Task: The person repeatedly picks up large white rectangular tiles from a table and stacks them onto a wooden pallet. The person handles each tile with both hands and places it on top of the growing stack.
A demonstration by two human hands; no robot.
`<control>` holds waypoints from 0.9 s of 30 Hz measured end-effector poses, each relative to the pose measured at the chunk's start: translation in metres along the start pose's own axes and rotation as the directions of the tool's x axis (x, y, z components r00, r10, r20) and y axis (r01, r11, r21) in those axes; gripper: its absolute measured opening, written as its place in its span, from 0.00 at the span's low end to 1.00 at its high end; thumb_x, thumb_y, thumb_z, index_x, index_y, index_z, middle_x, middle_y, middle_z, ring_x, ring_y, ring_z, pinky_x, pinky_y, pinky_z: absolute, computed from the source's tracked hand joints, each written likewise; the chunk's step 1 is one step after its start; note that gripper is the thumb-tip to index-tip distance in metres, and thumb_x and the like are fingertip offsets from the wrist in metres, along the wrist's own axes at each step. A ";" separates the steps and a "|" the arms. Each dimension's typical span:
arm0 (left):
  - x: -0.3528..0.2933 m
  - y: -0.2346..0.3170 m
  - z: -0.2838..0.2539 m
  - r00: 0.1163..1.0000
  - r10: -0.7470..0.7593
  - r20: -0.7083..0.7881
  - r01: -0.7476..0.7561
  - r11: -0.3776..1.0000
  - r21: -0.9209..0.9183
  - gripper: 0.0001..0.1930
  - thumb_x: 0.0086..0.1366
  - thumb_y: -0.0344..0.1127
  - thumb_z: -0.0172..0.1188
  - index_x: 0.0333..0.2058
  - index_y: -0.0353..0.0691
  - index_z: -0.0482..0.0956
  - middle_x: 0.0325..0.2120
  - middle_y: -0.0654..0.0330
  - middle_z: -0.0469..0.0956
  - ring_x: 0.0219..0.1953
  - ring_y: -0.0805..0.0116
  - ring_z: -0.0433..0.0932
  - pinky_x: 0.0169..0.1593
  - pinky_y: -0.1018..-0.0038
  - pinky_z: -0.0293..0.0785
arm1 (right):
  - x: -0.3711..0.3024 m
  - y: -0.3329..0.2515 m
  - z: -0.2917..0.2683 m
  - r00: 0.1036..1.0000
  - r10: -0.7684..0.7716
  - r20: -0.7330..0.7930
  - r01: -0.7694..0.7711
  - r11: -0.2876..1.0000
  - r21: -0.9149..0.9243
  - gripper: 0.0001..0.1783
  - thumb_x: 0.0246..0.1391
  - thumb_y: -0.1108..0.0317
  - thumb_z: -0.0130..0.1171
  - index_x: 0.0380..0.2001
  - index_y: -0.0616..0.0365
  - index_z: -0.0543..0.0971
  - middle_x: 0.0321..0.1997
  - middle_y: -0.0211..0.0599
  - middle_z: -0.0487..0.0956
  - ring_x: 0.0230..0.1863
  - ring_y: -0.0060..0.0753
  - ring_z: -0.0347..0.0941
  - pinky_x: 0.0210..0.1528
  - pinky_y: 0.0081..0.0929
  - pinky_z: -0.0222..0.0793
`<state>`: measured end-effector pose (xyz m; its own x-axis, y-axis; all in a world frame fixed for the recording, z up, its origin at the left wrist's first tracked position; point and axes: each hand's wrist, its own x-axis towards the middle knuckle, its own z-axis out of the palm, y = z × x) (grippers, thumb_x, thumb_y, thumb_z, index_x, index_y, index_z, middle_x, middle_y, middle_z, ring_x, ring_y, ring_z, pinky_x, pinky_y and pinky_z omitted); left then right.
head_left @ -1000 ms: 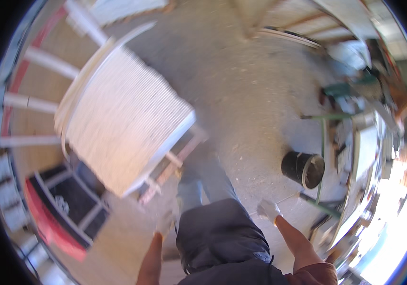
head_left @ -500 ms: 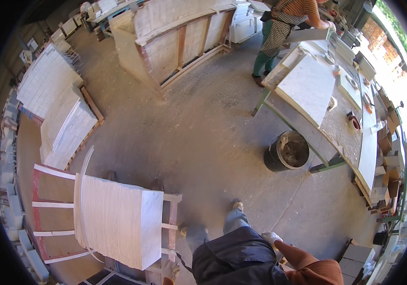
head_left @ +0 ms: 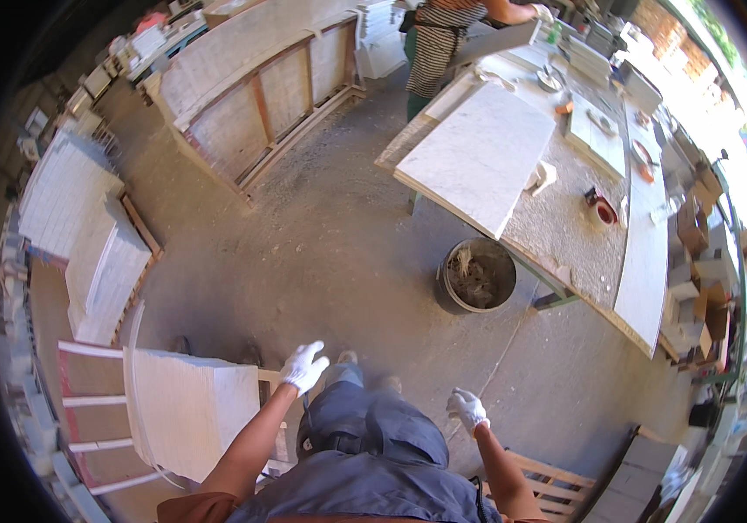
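Observation:
My left hand (head_left: 305, 368), in a white glove, hangs in the air with its fingers apart and holds nothing. It is nearest to the stack of pale slabs (head_left: 238, 397) on a wooden stand at the lower left, without visibly touching it. My right hand (head_left: 467, 410), gloved in white too, hovers above the floor to the right of my legs. Its fingers are loosely bent and nothing shows in them. Ahead on the right, a light marbled slab (head_left: 482, 157) lies on the worktable (head_left: 556, 235), out of reach of both hands.
A black bin (head_left: 443, 292) with scraps stands under the table's near edge. Another person (head_left: 439, 52) in a striped apron works at the far side. Left are stacked slabs (head_left: 98, 270) and a wooden frame rack (head_left: 260, 113). A slatted pallet (head_left: 539, 484) lies lower right.
The view has turned and moved closer to the table and bin. Both my hands have come up into view ahead of my body; before, the left was low beside the slab stack.

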<state>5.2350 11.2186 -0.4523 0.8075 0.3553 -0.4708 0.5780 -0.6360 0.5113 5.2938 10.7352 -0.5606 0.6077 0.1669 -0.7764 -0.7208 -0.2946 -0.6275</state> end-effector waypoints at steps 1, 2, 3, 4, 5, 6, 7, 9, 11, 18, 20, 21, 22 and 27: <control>0.025 0.030 -0.011 0.999 0.043 0.011 -0.043 0.998 0.051 0.31 0.65 0.52 0.61 0.64 0.50 0.71 0.61 0.46 0.71 0.63 0.44 0.70 0.65 0.56 0.68 | 0.009 -0.004 -0.001 0.996 -0.086 -0.007 0.086 0.996 0.007 0.26 0.67 0.60 0.58 0.63 0.62 0.72 0.43 0.41 0.82 0.38 0.35 0.81 0.38 0.33 0.80; 0.048 0.058 -0.020 0.992 0.125 -0.007 -0.124 0.988 0.095 0.31 0.65 0.53 0.62 0.65 0.51 0.70 0.61 0.47 0.70 0.63 0.44 0.70 0.65 0.55 0.68 | 0.017 -0.010 0.002 0.995 -0.078 -0.062 0.077 0.997 -0.020 0.26 0.68 0.60 0.58 0.63 0.62 0.72 0.43 0.41 0.82 0.38 0.34 0.81 0.38 0.32 0.80; 0.074 0.085 -0.026 0.984 0.176 -0.017 -0.173 0.979 0.107 0.32 0.65 0.54 0.62 0.65 0.52 0.69 0.62 0.47 0.69 0.64 0.44 0.69 0.65 0.55 0.68 | 0.025 -0.018 0.006 0.992 -0.084 -0.095 0.086 0.996 0.020 0.26 0.68 0.60 0.58 0.64 0.61 0.72 0.44 0.41 0.82 0.40 0.33 0.81 0.40 0.32 0.80; 0.100 0.111 -0.032 0.979 0.201 -0.011 -0.198 0.972 0.125 0.33 0.65 0.54 0.62 0.66 0.52 0.69 0.63 0.47 0.67 0.64 0.44 0.68 0.65 0.55 0.68 | 0.034 -0.027 0.015 0.984 -0.143 -0.103 0.149 0.987 0.059 0.26 0.68 0.60 0.58 0.64 0.61 0.72 0.45 0.40 0.82 0.40 0.34 0.81 0.40 0.32 0.80; 0.125 0.136 -0.035 0.955 0.293 -0.045 -0.285 0.948 0.143 0.33 0.65 0.54 0.62 0.66 0.52 0.68 0.64 0.47 0.67 0.65 0.44 0.67 0.65 0.54 0.67 | 0.043 -0.039 0.025 0.976 -0.175 -0.130 0.186 0.979 0.082 0.26 0.68 0.60 0.57 0.64 0.60 0.72 0.45 0.40 0.82 0.40 0.34 0.81 0.40 0.32 0.80; 0.152 0.160 -0.039 0.936 0.348 -0.056 -0.334 0.925 0.182 0.33 0.65 0.54 0.62 0.66 0.52 0.68 0.64 0.47 0.66 0.65 0.44 0.67 0.65 0.54 0.67 | 0.052 -0.055 0.037 0.972 -0.141 -0.190 0.159 0.984 0.081 0.26 0.68 0.60 0.57 0.64 0.60 0.72 0.46 0.40 0.82 0.41 0.34 0.81 0.40 0.32 0.80; 0.179 0.183 -0.042 0.902 0.424 -0.082 -0.404 0.896 0.186 0.33 0.65 0.54 0.62 0.66 0.50 0.68 0.64 0.47 0.66 0.65 0.44 0.66 0.66 0.55 0.66 | 0.059 -0.071 0.049 0.971 -0.176 -0.165 0.206 0.960 0.189 0.25 0.69 0.60 0.57 0.63 0.59 0.72 0.45 0.39 0.82 0.40 0.34 0.81 0.40 0.31 0.80; 0.233 0.223 -0.053 0.847 0.520 -0.110 -0.488 0.843 0.228 0.33 0.66 0.53 0.63 0.66 0.49 0.68 0.65 0.47 0.65 0.67 0.44 0.64 0.68 0.56 0.64 | 0.071 -0.109 0.076 0.981 -0.098 -0.165 0.154 0.915 0.372 0.23 0.69 0.59 0.57 0.62 0.58 0.74 0.44 0.38 0.81 0.40 0.33 0.81 0.40 0.30 0.80; 0.288 0.259 -0.068 0.809 0.577 -0.114 -0.519 0.791 0.323 0.34 0.66 0.53 0.62 0.67 0.49 0.67 0.68 0.46 0.62 0.68 0.44 0.62 0.70 0.55 0.60 | 0.081 -0.151 0.100 0.984 -0.083 -0.160 0.153 0.851 0.502 0.20 0.69 0.59 0.57 0.59 0.56 0.75 0.43 0.36 0.81 0.38 0.31 0.80 0.39 0.29 0.79; 0.417 0.336 -0.091 0.904 0.428 -0.017 -0.414 0.882 0.224 0.38 0.64 0.55 0.62 0.69 0.49 0.63 0.70 0.45 0.59 0.71 0.41 0.57 0.70 0.52 0.60 | 0.101 -0.269 0.131 0.980 -0.049 -0.192 0.159 0.770 0.618 0.21 0.70 0.61 0.57 0.61 0.55 0.74 0.39 0.30 0.79 0.34 0.22 0.75 0.35 0.23 0.74; 0.430 0.344 -0.089 0.915 0.402 -0.031 -0.381 0.888 0.259 0.37 0.63 0.55 0.62 0.68 0.48 0.65 0.67 0.46 0.63 0.68 0.42 0.60 0.68 0.51 0.63 | 0.108 -0.294 0.124 0.970 -0.020 -0.242 0.162 0.793 0.587 0.22 0.70 0.61 0.57 0.63 0.56 0.73 0.38 0.28 0.79 0.33 0.18 0.73 0.33 0.20 0.72; 0.432 0.348 -0.087 0.921 0.387 -0.046 -0.359 0.888 0.287 0.37 0.63 0.55 0.62 0.67 0.48 0.65 0.66 0.46 0.64 0.67 0.42 0.62 0.67 0.51 0.64 | 0.111 -0.305 0.118 0.970 -0.032 -0.239 0.176 0.774 0.609 0.22 0.70 0.61 0.56 0.63 0.55 0.73 0.39 0.28 0.79 0.33 0.17 0.73 0.33 0.19 0.72; 0.433 0.351 -0.084 0.923 0.380 -0.067 -0.342 0.887 0.311 0.36 0.62 0.55 0.62 0.66 0.48 0.66 0.64 0.47 0.65 0.66 0.43 0.64 0.66 0.51 0.65 | 0.115 -0.317 0.112 0.967 -0.041 -0.250 0.193 0.757 0.624 0.22 0.70 0.61 0.56 0.63 0.55 0.74 0.39 0.28 0.80 0.34 0.17 0.74 0.33 0.19 0.72; 0.422 0.363 -0.078 0.940 0.322 -0.114 -0.257 0.886 0.387 0.36 0.61 0.55 0.62 0.66 0.49 0.66 0.62 0.47 0.67 0.63 0.42 0.66 0.64 0.52 0.67 | 0.134 -0.364 0.072 0.982 -0.092 -0.165 0.184 0.655 0.733 0.15 0.71 0.62 0.55 0.55 0.54 0.77 0.34 0.24 0.76 0.29 0.16 0.70 0.29 0.18 0.67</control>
<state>5.7950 11.1909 -0.4098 0.9585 0.2074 -0.1955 0.2593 -0.9194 0.2958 5.6137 10.9330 -0.4405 0.7180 0.0357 -0.6951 -0.6042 0.5278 -0.5970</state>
